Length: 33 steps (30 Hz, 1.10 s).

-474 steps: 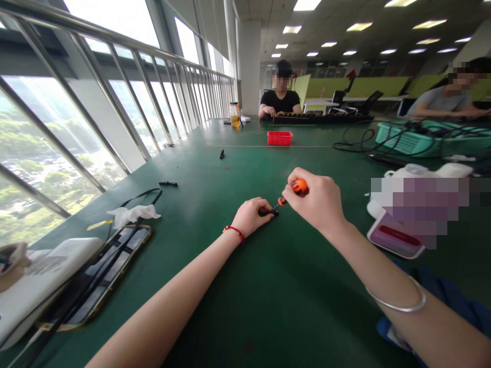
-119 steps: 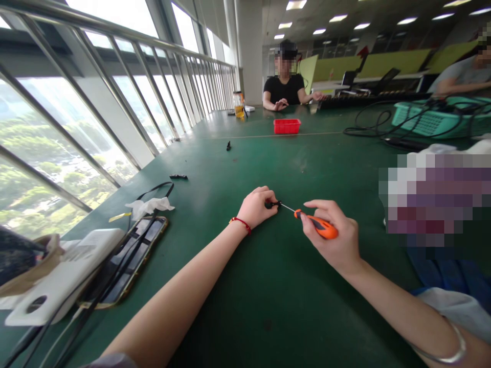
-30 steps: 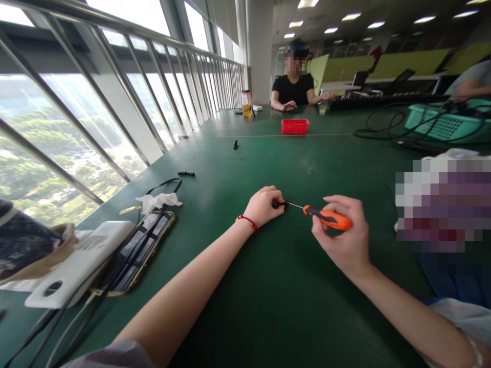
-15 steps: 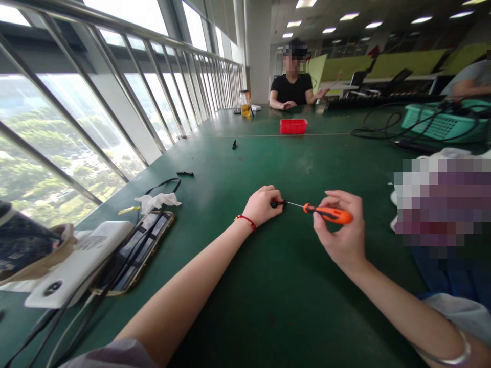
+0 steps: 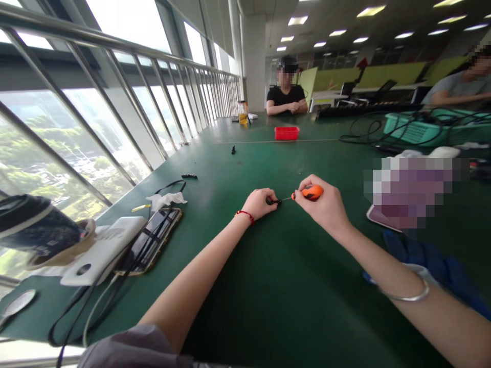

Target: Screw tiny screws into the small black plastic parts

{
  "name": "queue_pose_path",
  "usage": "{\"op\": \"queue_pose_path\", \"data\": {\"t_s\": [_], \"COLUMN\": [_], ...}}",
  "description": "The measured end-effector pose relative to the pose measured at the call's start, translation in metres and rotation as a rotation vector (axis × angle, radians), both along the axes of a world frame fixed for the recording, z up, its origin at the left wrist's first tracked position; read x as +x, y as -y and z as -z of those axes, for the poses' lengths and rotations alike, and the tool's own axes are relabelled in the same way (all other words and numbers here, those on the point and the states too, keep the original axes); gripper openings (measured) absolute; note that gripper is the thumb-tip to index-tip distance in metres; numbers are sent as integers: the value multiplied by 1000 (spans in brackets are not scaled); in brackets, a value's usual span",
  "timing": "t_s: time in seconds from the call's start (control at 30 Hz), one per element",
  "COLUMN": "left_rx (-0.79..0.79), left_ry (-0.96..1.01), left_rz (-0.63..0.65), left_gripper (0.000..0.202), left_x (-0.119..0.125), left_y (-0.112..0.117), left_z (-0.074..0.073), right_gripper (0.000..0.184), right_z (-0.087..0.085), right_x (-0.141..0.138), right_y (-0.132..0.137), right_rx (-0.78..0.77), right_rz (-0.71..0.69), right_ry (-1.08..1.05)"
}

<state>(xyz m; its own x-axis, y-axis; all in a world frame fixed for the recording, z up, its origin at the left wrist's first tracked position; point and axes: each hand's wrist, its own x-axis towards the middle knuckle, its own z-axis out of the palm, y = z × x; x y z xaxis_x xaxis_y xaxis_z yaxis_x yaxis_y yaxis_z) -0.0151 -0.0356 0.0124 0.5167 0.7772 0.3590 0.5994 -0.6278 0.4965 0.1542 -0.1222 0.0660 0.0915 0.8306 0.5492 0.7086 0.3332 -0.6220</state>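
Note:
My left hand (image 5: 259,204) is closed on a small black part (image 5: 273,202), holding it down near the table surface. Its exact kind is too small to make out. In my right hand (image 5: 322,204) is an orange and black screwdriver (image 5: 312,192), gripped by the handle with the fingers wrapped round it. The thin shaft points left, and its tip meets the black part, or lies very close to it. Both hands are over the green table (image 5: 245,286).
At left lie a phone (image 5: 153,240), a white power strip-like device (image 5: 103,250), cables and a cup (image 5: 42,225). Farther off are a small black piece (image 5: 233,150), a red tray (image 5: 287,133) and a green basket (image 5: 414,128). Two people sit across the table.
My right hand has turned and closed more firmly round the screwdriver handle, which now tilts upward to the right. The view has shifted slightly. The person opposite has brought both hands together.

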Motion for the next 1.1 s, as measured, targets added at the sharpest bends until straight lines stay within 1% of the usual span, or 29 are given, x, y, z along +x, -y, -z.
{"op": "queue_pose_path", "data": {"t_s": [0.07,0.13,0.2,0.27,0.3,0.37,0.43,0.57,0.67,0.73,0.8,0.9,1.0,1.1], "left_rx": [-3,-4,-5,-4,-3,2,7,10,1,-2,1,4,12,24], "left_ry": [-4,-9,-16,-19,-19,-19,-22,-31,-36,-34,-32,-38,-49,-53], "left_rz": [15,27,34,34,34,39,47,45,43,46,42,28,27,34], "left_gripper": [5,5,5,5,5,5,4,4,5,5,5,6,5,5], "left_x": [-2,-4,-6,-8,-9,-11,-12,-14,-15,-15,-15,-15,-15,-14], "left_y": [10,22,35,47,52,62,68,72,70,70,69,70,71,72], "left_z": [-2,-3,-4,-5,-6,-6,-7,-8,-8,-7,-7,-7,-7,-7], "right_gripper": [16,26,39,44,42,31,21,23,17,25,30,21,31,29], "right_z": [-11,-17,-18,-17,-15,-14,-14,-18,-19,-19,-17,-16,-15,-14], "right_x": [2,3,0,-3,-5,-8,-11,-13,-15,-16,-17,-18,-18,-17], "right_y": [6,15,28,42,48,59,67,75,76,74,73,73,74,74], "right_rx": [-38,-78,-95,-66,-41,1,23,77,84,80,84,105,101,80], "right_rz": [-44,-77,-69,-14,30,119,173,187,217,233,229,208,207,244], "right_ry": [28,11,-11,-2,13,39,54,162,268,300,310,289,266,281]}}
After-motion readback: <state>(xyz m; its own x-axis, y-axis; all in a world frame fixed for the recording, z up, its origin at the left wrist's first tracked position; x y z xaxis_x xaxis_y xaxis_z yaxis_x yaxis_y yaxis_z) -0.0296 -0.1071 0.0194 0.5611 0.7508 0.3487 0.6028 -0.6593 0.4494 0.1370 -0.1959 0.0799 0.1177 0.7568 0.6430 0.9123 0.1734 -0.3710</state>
